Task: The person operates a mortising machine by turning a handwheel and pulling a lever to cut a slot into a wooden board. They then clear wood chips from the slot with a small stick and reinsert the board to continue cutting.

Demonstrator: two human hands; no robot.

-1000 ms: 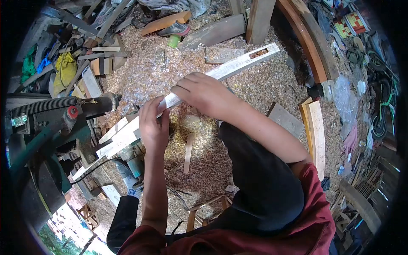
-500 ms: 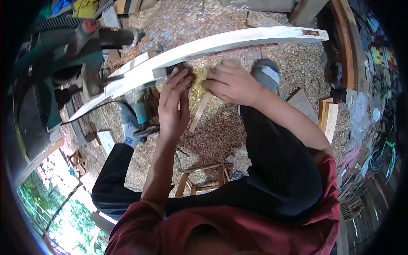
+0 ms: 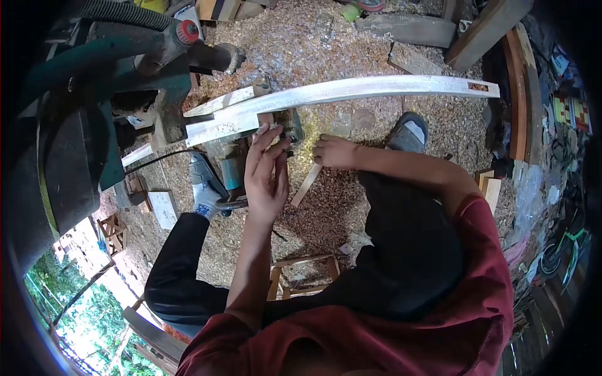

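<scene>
My right hand (image 3: 337,152) is closed, its fingertips over the upper end of a thin wooden strip (image 3: 306,185) that slants down to the left. My left hand (image 3: 266,178) is raised beside it with its fingers bent and apart, nearest to a dark object whose shape is unclear. Just beyond its fingertips lies the end of a short whitish board (image 3: 222,129). A long, curved whitewashed beam (image 3: 357,87) stretches across above both hands, with a slot near its right end.
A green machine (image 3: 88,62) with a ribbed hose stands at the left. Wood shavings (image 3: 295,50) cover the ground. A small wooden stool frame (image 3: 305,259) is near my legs. Reddish timbers (image 3: 515,100) and a leaning post (image 3: 489,31) are at the right.
The view has shifted, so the beam and machine sit lower and farther right. My right hand is lower relative to the beam, and its fingers are more curled. More of the short board's end shows.
</scene>
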